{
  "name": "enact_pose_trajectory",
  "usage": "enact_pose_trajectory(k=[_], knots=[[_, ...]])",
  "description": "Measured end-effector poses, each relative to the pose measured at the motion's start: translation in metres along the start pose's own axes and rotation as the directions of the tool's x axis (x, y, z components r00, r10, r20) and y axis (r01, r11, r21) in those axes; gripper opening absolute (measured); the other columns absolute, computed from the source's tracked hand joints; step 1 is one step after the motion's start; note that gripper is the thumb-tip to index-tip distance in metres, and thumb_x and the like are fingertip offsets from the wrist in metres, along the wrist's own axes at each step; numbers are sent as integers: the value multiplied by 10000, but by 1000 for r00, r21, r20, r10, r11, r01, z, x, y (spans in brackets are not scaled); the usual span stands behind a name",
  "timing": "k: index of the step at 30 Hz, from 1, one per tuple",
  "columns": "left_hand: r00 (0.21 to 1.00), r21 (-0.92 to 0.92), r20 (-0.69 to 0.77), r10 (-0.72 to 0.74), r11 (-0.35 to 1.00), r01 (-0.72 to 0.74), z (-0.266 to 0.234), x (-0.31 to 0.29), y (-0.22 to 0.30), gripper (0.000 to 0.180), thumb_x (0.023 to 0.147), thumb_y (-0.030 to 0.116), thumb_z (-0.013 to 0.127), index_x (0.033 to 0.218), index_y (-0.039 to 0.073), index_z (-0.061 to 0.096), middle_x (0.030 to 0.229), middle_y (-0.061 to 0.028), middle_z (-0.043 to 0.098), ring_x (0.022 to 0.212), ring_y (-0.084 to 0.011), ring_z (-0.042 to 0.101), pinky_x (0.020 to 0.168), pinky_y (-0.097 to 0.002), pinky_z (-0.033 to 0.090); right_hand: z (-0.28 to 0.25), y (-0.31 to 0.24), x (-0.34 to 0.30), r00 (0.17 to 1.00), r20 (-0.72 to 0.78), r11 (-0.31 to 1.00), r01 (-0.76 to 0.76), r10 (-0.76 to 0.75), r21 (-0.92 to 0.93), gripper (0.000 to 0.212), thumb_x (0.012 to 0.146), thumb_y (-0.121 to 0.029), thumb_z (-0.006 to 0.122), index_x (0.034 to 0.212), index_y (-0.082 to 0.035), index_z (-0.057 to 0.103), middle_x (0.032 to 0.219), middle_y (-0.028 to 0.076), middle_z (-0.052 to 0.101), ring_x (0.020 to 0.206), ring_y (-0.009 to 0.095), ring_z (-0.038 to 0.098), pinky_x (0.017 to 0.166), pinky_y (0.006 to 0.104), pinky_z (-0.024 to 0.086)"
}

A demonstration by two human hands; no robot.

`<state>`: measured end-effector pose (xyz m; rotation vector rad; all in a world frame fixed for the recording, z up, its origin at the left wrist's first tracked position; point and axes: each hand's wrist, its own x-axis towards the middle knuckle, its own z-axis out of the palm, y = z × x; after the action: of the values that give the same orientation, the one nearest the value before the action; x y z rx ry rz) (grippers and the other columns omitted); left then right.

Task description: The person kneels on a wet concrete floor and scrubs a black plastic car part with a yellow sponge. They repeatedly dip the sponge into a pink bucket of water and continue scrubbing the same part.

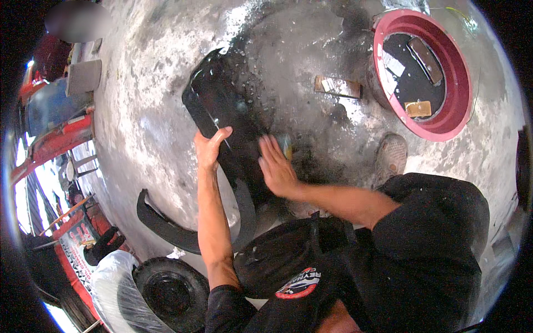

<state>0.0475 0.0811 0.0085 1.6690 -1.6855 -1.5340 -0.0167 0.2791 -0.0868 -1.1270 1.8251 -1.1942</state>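
Observation:
A long, curved black panel (206, 114), which looks like a car bumper, lies wet on the concrete floor before me. My left hand (209, 147) is closed round its left edge, thumb on top and pointing right. Spread over the dark wet surface to the right is my right hand (277, 169), its fingers stretched out and slightly smeared by motion. Something small and yellow-green (287, 147) shows beside those fingers; its kind is unclear. The panel's curved lower end (166, 230) bends round to the left of my left forearm. My right forearm hides part of the wet area.
A pink tub (463, 91) at the upper right holds dark water, a brown block (426, 60), a tan block (417, 109) and pale sheets (393, 65). Another brown block (338, 87) lies on the wet floor. My shoe (391, 155) is below the tub. A tyre (171, 291) lies lower left.

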Motion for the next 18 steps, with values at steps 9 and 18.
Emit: enact_pose_trajectory(k=[9,18], knots=[[999,-24,38,37,999,-37,9,-5,4,375,740,95,825,1070,-22,691,972,-74,722,833,-183,676,790,-332,538,-18,-22,37,998,-65,988,28,-19,151,524,1052,-219,433,1510,30,374,1603,241,316,1486,492,245,1211,587,202],[998,-51,60,-7,999,10,4,-1,3,405,719,122,833,1076,-5,689,967,-60,717,831,-173,667,779,-328,535,-17,-15,98,959,-181,975,223,-218,11,526,1059,-198,436,1528,23,350,1598,235,330,1475,484,276,1205,565,238]])
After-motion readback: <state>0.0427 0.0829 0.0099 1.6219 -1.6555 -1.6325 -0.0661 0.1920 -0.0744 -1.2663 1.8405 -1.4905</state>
